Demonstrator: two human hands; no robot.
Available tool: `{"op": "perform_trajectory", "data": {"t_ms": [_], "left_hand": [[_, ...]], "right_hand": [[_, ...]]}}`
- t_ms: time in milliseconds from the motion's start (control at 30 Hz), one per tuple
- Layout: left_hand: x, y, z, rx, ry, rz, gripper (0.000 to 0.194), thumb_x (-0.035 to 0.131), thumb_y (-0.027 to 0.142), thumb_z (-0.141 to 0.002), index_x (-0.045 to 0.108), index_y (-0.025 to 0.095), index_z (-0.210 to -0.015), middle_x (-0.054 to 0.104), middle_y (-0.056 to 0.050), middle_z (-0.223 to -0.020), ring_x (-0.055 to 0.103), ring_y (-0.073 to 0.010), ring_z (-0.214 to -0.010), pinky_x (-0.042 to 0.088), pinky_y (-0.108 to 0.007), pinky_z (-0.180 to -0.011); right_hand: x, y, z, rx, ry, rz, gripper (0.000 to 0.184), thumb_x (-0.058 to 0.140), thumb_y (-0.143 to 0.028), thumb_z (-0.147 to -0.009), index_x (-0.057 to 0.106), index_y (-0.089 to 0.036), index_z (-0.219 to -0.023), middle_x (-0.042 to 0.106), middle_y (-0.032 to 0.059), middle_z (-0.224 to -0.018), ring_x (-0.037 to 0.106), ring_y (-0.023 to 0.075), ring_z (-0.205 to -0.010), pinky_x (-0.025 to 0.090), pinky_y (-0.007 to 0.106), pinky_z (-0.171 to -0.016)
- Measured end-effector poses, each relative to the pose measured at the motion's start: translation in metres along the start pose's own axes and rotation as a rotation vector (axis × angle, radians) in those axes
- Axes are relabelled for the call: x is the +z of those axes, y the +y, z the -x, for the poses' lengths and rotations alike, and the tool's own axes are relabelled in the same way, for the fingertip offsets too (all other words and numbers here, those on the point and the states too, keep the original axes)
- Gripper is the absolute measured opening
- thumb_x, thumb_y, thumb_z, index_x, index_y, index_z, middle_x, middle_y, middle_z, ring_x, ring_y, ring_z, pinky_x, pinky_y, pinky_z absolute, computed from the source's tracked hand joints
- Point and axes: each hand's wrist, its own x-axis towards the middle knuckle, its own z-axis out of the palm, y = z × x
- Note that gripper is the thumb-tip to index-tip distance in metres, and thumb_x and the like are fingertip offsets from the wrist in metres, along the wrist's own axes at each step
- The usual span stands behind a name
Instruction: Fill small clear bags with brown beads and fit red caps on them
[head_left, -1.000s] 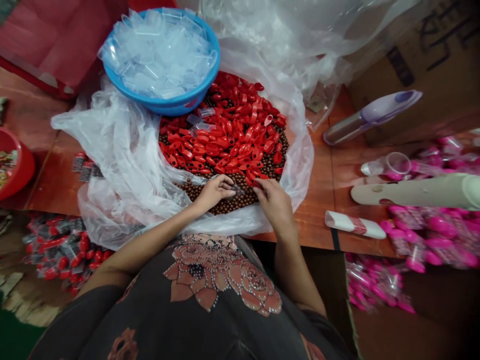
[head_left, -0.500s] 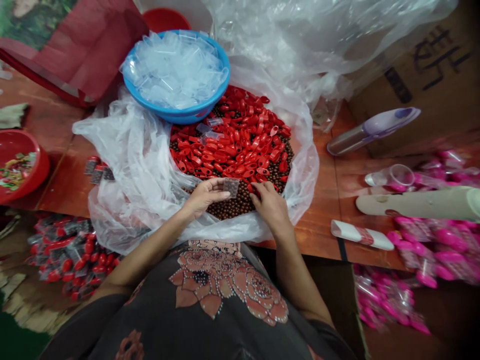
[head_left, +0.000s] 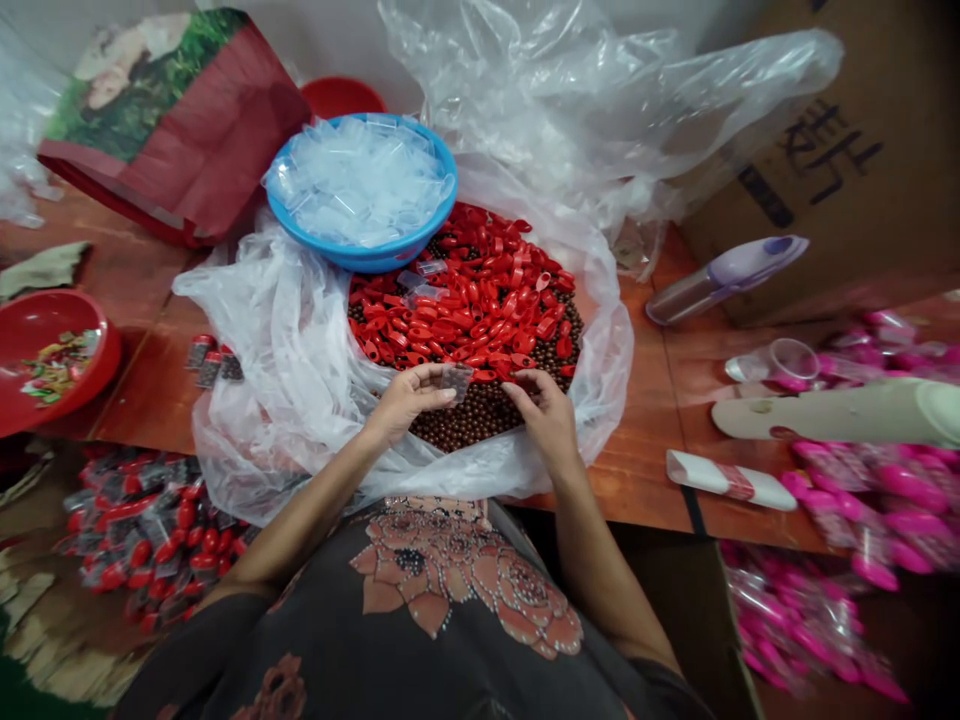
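Observation:
My left hand [head_left: 405, 400] is closed, pinching a small clear plastic container [head_left: 456, 380] between thumb and fingers. The container looks dark inside, against the brown beads [head_left: 461, 422] below it. A short distance to the right, my right hand [head_left: 546, 408] has its thumb and fingertips drawn together over the edge of the beads. What it holds, if anything, is too small to make out beside the red caps. The heap of red caps [head_left: 480, 300] lies on the beads, inside an opened white plastic bag [head_left: 255, 330].
Behind the heap, a blue basin [head_left: 360, 258] is full of clear containers. Red-capped filled containers [head_left: 161, 530] are piled at lower left. A red bowl [head_left: 105, 365] stands at left. At right are a purple-and-clear tube [head_left: 724, 280], a cream cylinder [head_left: 817, 412], pink-capped packages [head_left: 900, 480] and a cardboard box [head_left: 885, 200].
The view has tilted and shifted, so the table appears lower. My left hand raised the clear container from the beads and holds it tilted. My right hand has come slightly away from the red caps.

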Motion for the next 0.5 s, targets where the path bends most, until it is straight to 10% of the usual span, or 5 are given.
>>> {"op": "perform_trajectory", "data": {"t_ms": [200, 500], "left_hand": [[0.004, 0.003, 0.005, -0.029, -0.049, 0.043, 0.043, 0.082, 0.021, -0.066, 0.069, 0.015, -0.107, 0.071, -0.009, -0.109, 0.068, -0.0185, -0.093, 0.056, -0.034, -0.084], [0.006, -0.001, 0.002, 0.009, -0.083, 0.075, 0.040, 0.081, 0.019, -0.067, 0.068, 0.015, -0.105, 0.071, -0.008, -0.107, 0.068, -0.0184, -0.093, 0.055, -0.035, -0.087]], "right_hand": [[0.005, -0.015, 0.005, 0.203, -0.096, -0.527, 0.039, 0.072, -0.045, -0.078, 0.064, -0.028, -0.112, 0.068, -0.0001, -0.097, 0.064, 0.0154, -0.082, 0.058, 0.031, -0.069], [0.002, -0.034, 0.006, 0.281, -0.272, -0.757, 0.058, 0.073, -0.037, -0.079, 0.050, -0.038, -0.131, 0.067, -0.0004, -0.111, 0.070, 0.0165, -0.085, 0.062, 0.032, -0.069]]}}
